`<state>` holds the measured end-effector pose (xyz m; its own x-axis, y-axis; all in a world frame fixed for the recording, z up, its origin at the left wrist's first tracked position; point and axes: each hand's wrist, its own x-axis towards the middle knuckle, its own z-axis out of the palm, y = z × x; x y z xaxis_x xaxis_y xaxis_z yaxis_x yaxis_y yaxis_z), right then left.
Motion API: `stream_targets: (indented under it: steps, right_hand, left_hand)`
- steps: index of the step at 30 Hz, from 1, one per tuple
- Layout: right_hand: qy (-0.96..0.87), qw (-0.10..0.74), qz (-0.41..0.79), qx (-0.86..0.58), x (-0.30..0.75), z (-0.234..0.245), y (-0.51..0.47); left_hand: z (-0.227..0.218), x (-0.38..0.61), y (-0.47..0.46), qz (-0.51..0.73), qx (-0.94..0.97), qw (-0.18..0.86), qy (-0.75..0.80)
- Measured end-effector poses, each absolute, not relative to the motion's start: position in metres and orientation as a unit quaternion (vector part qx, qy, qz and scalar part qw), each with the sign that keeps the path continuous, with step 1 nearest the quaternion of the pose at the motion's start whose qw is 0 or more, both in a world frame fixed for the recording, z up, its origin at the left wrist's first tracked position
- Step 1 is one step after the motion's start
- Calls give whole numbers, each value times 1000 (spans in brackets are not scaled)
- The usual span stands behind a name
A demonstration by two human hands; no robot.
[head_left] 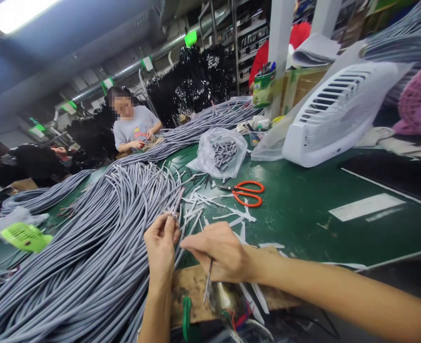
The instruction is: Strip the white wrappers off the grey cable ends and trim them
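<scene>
Left hand (163, 240) pinched, thumb against fingers, on a cable end (175, 213), pale and partly hidden. Right hand (221, 250) just beside, curled closed round a thin rod (207, 282) slanting down. Left of both, a thick bundle of cables (99, 243): grey, smooth, in long loose curves, whitish tips massed farther up. Beyond the hands, white strips (196, 202) scattered; orange-handled scissors (235, 190) lying open; clear bag (210, 162) of short grey pieces. Farther off, a seated co-worker (134, 125).

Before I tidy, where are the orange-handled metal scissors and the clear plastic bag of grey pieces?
Orange-handled scissors (238, 190): head view, handle near pivot.
Clear plastic bag (206, 154): head view, left wall.
</scene>
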<state>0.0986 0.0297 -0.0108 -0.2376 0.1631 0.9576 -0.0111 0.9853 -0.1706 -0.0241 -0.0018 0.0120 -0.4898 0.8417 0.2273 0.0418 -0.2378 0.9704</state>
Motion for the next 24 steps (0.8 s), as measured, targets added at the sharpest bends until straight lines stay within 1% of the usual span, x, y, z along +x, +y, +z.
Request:
stream_targets:
  steps: [3,6,8,9,11,12,13,15,16,17,19,21,22,24]
  right_hand:
    - [-779,619,98,-4,98,-12,24]
    - [-770,623,129,49,100,-11,17]
    - [-753,641,145,20,102,-7,18]
    - [-739,652,167,-39,103,-5,22]
    - [-682,644,275,-214,103,0,33]
    - [-651,617,349,-273,102,3,40]
    - [-640,573,418,-295,101,5,47]
    - [-636,501,516,-280,100,8,60]
    - [-618,497,547,-267,101,9,67]
    - [-590,516,562,-264,104,11,73]
    - [-527,585,542,-293,115,15,84]
    - [-502,639,467,-349,129,20,93]
    - [-521,649,412,-371,135,23,96]
    - [-580,638,328,-386,142,26,97]
  left_hand:
    - [11,-26,1,680,394,290,546]
    - [12,-30,4,703,363,234,565]
    - [13,-31,5,706,354,215,574]
    - [13,-31,4,699,359,215,579]
    - [12,-29,2,670,388,225,592]
    - [12,-28,1,650,408,234,597]
    - [11,-27,0,629,431,242,600]
    - [9,-26,-2,593,466,258,604]
    - [8,-26,-2,581,474,264,607]
    - [8,-26,-2,575,474,267,611]
    - [8,-26,-2,577,461,272,617]
    - [10,-25,-2,589,445,278,615]
    - [11,-24,-2,596,439,280,611]
    - [12,-23,-2,612,429,279,603]
